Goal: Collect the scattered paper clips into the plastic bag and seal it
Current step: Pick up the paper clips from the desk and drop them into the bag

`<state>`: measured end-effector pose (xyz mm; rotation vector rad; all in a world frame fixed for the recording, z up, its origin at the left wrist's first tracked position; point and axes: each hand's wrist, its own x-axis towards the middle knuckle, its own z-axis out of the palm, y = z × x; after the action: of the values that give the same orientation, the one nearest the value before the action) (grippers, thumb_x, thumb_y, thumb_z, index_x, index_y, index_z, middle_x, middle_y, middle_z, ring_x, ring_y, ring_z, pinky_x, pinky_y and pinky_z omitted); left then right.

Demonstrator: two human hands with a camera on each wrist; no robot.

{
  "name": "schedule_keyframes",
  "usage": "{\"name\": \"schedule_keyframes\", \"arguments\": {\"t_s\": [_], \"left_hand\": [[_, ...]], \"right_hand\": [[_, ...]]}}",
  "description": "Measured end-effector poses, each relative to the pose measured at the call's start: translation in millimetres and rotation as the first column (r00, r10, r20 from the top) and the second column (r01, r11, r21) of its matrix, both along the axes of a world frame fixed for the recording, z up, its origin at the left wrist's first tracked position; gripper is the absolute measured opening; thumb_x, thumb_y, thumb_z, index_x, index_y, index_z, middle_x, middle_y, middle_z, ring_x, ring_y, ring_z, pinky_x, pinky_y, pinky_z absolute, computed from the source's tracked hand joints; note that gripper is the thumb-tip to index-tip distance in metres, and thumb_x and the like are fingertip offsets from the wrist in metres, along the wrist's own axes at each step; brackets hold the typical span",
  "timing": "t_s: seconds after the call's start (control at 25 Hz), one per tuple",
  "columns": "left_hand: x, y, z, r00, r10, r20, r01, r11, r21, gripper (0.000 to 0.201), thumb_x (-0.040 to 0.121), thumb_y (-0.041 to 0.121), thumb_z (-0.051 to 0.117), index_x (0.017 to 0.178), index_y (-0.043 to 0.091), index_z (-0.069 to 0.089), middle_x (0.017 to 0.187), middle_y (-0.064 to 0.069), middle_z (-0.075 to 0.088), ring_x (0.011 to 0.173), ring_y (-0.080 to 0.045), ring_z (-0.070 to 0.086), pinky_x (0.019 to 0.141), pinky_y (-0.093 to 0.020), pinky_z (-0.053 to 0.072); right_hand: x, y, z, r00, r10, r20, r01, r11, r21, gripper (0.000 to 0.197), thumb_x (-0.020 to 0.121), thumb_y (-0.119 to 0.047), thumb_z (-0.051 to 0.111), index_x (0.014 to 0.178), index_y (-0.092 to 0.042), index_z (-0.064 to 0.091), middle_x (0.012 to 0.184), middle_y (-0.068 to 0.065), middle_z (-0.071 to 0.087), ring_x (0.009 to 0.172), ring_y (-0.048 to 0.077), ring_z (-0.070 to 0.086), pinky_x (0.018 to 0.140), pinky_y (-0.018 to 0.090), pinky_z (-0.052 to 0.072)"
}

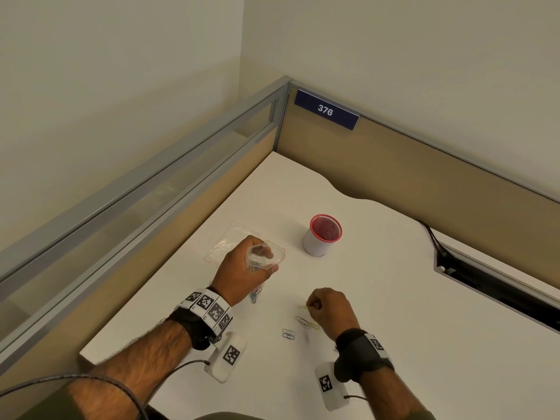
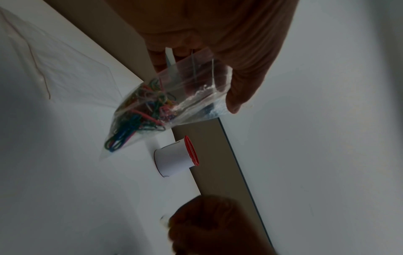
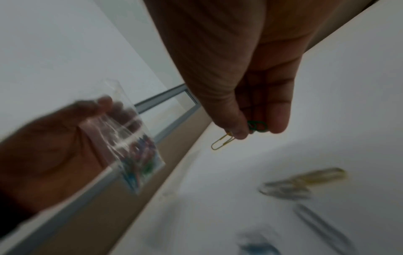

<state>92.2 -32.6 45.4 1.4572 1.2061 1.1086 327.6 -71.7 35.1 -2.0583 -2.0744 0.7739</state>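
Note:
My left hand [image 1: 242, 268] holds a small clear plastic bag [image 2: 174, 96] by its open mouth above the white desk [image 1: 394, 298]; several coloured paper clips [image 2: 139, 117] fill its lower part. My right hand [image 1: 330, 307], a little to the right and nearer me, pinches a yellow paper clip [image 3: 222, 142] and a green paper clip [image 3: 257, 126] between thumb and fingers, just above the desk. Several loose clips [image 1: 303, 324] lie on the desk beside the right hand. In the right wrist view the bag [image 3: 130, 146] and left hand [image 3: 50, 138] are blurred.
A white cup with a red mesh rim [image 1: 322, 234] stands beyond the hands. A second, flat clear bag [image 1: 224, 244] lies on the desk behind the left hand. Partition walls [image 1: 424, 177] close the desk's left and back. A cable slot [image 1: 491, 286] opens at the right.

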Motion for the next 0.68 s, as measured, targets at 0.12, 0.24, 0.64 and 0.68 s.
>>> {"name": "schedule_keyframes", "arguments": {"t_s": [0.12, 0.24, 0.64, 0.68], "left_hand": [[1.3, 0.8, -3.2, 1.000, -0.006, -0.003, 0.006, 1.000, 0.003, 0.034, 0.078, 0.022, 0.082, 0.103, 0.019, 0.059, 0.101, 0.006, 0.071, 0.106, -0.009, 0.066, 0.092, -0.027, 0.054], [4.1, -0.2, -2.3, 1.000, -0.015, -0.007, 0.015, 1.000, 0.012, 0.033, 0.079, 0.018, 0.082, 0.102, 0.021, 0.059, 0.101, 0.005, 0.071, 0.107, -0.011, 0.066, 0.092, -0.030, 0.055], [9.1, -2.2, 6.4, 0.996, -0.031, -0.089, 0.034, 0.999, 0.032, 0.033, 0.081, 0.020, 0.081, 0.092, 0.033, 0.053, 0.086, 0.014, 0.065, 0.080, -0.004, 0.064, 0.069, -0.012, 0.047], [8.4, -1.9, 6.1, 0.997, -0.030, -0.073, 0.033, 0.999, 0.033, 0.032, 0.081, 0.020, 0.081, 0.093, 0.031, 0.054, 0.089, 0.013, 0.066, 0.085, -0.005, 0.065, 0.071, -0.014, 0.048]], "right_hand": [[-14.7, 9.3, 42.4, 0.990, 0.002, -0.144, 0.025, 0.983, 0.180, 0.006, 0.084, -0.015, 0.067, 0.083, -0.020, 0.070, 0.082, -0.004, 0.065, 0.074, 0.013, 0.059, 0.070, 0.026, 0.051], [-34.8, 19.2, 90.9, 0.973, 0.081, -0.217, 0.001, 0.935, 0.353, 0.004, 0.086, -0.018, 0.067, 0.088, -0.020, 0.070, 0.085, -0.003, 0.066, 0.076, 0.011, 0.060, 0.071, 0.022, 0.052], [-86.0, 29.1, 142.5, 0.886, 0.440, 0.146, -0.463, 0.825, 0.324, 0.017, 0.093, -0.011, 0.055, 0.103, -0.011, 0.067, 0.098, 0.007, 0.065, 0.087, 0.022, 0.060, 0.077, 0.036, 0.054], [-82.5, 27.4, 144.5, 0.896, 0.433, 0.096, -0.437, 0.826, 0.357, 0.017, 0.092, -0.010, 0.055, 0.103, -0.011, 0.068, 0.099, 0.006, 0.066, 0.088, 0.021, 0.060, 0.078, 0.033, 0.054]]}}
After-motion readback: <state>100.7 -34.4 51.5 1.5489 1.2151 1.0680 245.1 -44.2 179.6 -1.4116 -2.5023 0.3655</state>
